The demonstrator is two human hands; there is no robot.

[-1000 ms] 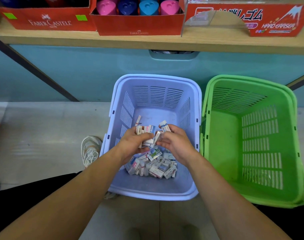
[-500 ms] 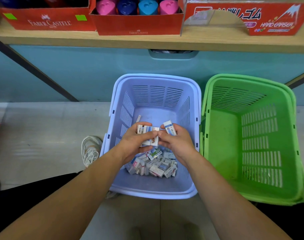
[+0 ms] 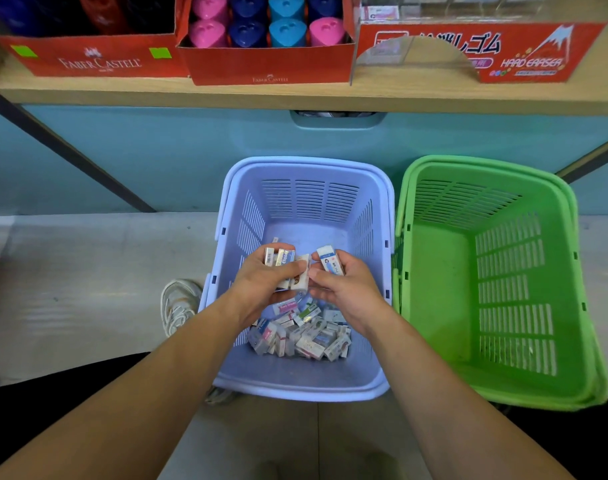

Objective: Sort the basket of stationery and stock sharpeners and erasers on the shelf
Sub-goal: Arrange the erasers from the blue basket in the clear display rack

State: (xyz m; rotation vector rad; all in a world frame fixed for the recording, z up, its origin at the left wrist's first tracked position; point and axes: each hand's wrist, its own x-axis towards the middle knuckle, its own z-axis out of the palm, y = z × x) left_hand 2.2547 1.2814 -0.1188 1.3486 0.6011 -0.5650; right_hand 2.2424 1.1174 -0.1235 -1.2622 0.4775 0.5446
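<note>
A lilac basket (image 3: 306, 171) stands on the floor with a heap of boxed erasers (image 3: 302, 334) in its near half. Above the heap, my left hand (image 3: 261, 285) grips a bunch of several erasers (image 3: 288, 268), fanned upward. My right hand (image 3: 347, 289) holds a single white-and-blue eraser (image 3: 330, 259) and its fingertips touch the bunch. On the wooden shelf (image 3: 295, 97) above stand a red box of pink and blue sharpeners (image 3: 268, 29) and a clear eraser display (image 3: 468, 46) with a red "Hard Eraser" label.
A green basket (image 3: 503, 278) with nothing in it sits right of the lilac one. Another red Faber-Castell box (image 3: 88, 53) is at the shelf's left. A white shoe (image 3: 178, 303) lies left of the lilac basket. A teal panel (image 3: 157, 150) runs below the shelf.
Both hands have risen a little out of the heap. The erasers in my left hand are now gathered into a tighter bunch, and the right hand's eraser stands more upright.
</note>
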